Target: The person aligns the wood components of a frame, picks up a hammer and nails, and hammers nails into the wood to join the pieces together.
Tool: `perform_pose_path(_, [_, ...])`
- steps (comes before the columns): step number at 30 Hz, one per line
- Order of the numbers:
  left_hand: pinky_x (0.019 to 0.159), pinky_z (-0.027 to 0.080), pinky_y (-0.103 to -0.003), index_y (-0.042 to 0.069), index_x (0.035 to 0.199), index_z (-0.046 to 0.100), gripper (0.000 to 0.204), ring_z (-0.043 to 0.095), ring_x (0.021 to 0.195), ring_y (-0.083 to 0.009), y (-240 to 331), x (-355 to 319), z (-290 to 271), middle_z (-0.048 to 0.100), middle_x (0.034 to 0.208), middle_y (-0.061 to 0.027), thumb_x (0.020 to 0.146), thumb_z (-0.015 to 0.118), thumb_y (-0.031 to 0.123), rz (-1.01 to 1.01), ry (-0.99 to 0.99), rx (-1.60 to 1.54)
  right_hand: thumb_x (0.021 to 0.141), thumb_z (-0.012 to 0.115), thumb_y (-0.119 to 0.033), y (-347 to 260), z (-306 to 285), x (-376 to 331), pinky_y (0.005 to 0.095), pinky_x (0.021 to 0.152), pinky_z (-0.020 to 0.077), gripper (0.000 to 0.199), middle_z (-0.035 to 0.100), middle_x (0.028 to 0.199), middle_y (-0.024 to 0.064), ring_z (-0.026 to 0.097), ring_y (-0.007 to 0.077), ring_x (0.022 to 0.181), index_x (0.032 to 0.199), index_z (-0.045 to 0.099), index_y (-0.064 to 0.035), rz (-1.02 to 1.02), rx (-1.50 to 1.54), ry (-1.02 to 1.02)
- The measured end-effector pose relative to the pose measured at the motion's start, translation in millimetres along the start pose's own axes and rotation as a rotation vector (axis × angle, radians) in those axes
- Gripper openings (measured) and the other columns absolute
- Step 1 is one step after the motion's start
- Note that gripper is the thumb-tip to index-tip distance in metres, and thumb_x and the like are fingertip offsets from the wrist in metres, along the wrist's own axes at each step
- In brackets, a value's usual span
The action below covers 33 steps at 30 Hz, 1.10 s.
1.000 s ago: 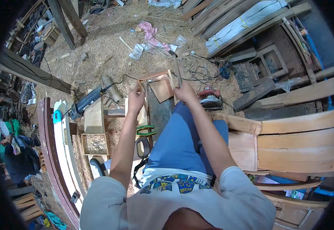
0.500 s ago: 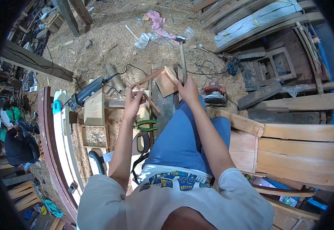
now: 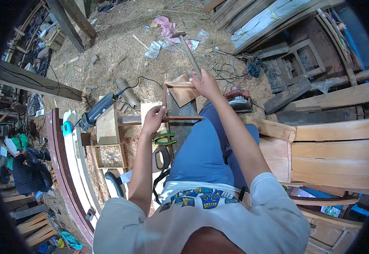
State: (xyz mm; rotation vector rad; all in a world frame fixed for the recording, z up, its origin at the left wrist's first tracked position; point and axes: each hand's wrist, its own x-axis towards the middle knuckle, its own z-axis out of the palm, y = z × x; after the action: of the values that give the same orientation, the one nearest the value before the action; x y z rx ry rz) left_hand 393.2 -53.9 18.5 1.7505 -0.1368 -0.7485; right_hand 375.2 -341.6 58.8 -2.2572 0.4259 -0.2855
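My right hand [image 3: 205,86] is wrapped round the handle of a hammer [image 3: 190,55], whose head points away and to the left, raised clear of the wood. Below it lies a small wooden drawer frame [image 3: 182,118] of thin strips, with a flat wooden panel [image 3: 183,95] at its far end. My left hand [image 3: 153,120] grips the frame's near left corner between thumb and fingers. The frame rests over a dark plank [image 3: 176,111] beside my left thigh. Whether a nail sits in the corner is too small to tell.
Green-handled pliers [image 3: 164,138] and a handsaw [image 3: 161,158] lie near my left forearm. A corded power tool [image 3: 99,111] and an open wooden box [image 3: 109,156] are further left. A red circular saw [image 3: 238,97] stands right of my knee. A person [image 3: 30,171] crouches far left.
The hammer has tilted left and my right hand has lifted. My left hand has come nearer to me along the frame, whose strips have turned to lie squarer.
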Motion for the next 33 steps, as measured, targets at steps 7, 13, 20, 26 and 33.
perform_pose_path(7, [0.078, 0.057, -0.031, -0.006, 0.131, 0.062, 0.047, 0.066, 0.088, -0.0143, -35, -5, -18, 0.068, 0.108, -0.0076, 0.104, 0.064, 0.033, 0.042, 0.131, -0.208, 0.083, 0.077, -0.027, 26, 16, -21, 0.0521, 0.085, 0.0539, 0.043, 0.069, 0.098, 0.0282, 0.068, 0.0465, 0.097, 0.106, 0.061, 0.0042, 0.117, -0.123, 0.161])
perform_pose_path(13, [0.071, 0.058, -0.03, -0.006, 0.131, 0.062, 0.046, 0.067, 0.082, -0.0145, -23, -4, -7, 0.068, 0.106, -0.0086, 0.104, 0.065, 0.031, 0.027, 0.132, -0.32, 0.077, 0.073, -0.022, 52, 29, -24, 0.0518, 0.084, 0.0547, 0.036, 0.071, 0.099, 0.0274, 0.069, 0.0452, 0.096, 0.101, 0.065, 0.0036, 0.293, -0.036, 0.076])
perform_pose_path(20, [0.063, 0.058, -0.029, -0.008, 0.126, 0.064, 0.043, 0.066, 0.076, -0.0138, -27, 21, 16, 0.068, 0.099, -0.0094, 0.102, 0.067, 0.028, 0.048, 0.099, -0.262, 0.073, 0.078, -0.021, 54, 39, -31, 0.0425, 0.082, 0.0569, 0.036, 0.075, 0.091, 0.0169, 0.074, 0.0322, 0.085, 0.098, 0.066, 0.0018, 0.297, 0.13, 0.001])
perform_pose_path(26, [0.06, 0.052, -0.028, -0.01, 0.12, 0.067, 0.041, 0.063, 0.075, -0.0119, -2, 13, 35, 0.069, 0.093, -0.0106, 0.101, 0.068, 0.026, 0.103, 0.129, 0.008, 0.086, 0.077, -0.019, 58, 25, -47, 0.0335, 0.059, 0.0515, 0.016, 0.075, 0.084, 0.0051, 0.071, 0.016, 0.072, 0.093, 0.067, -0.0079, 0.513, 0.353, -0.071])
perform_pose_path(33, [0.062, 0.064, -0.032, -0.011, 0.126, 0.061, 0.046, 0.069, 0.082, -0.0184, -2, 13, 55, 0.07, 0.105, -0.0154, 0.101, 0.067, 0.027, 0.065, 0.131, -0.119, 0.097, 0.066, -0.011, 63, 7, -55, 0.0349, 0.074, 0.062, 0.012, 0.075, 0.106, 0.0165, 0.075, 0.0225, 0.091, 0.1, 0.065, 0.0008, 0.52, 0.759, -0.055])
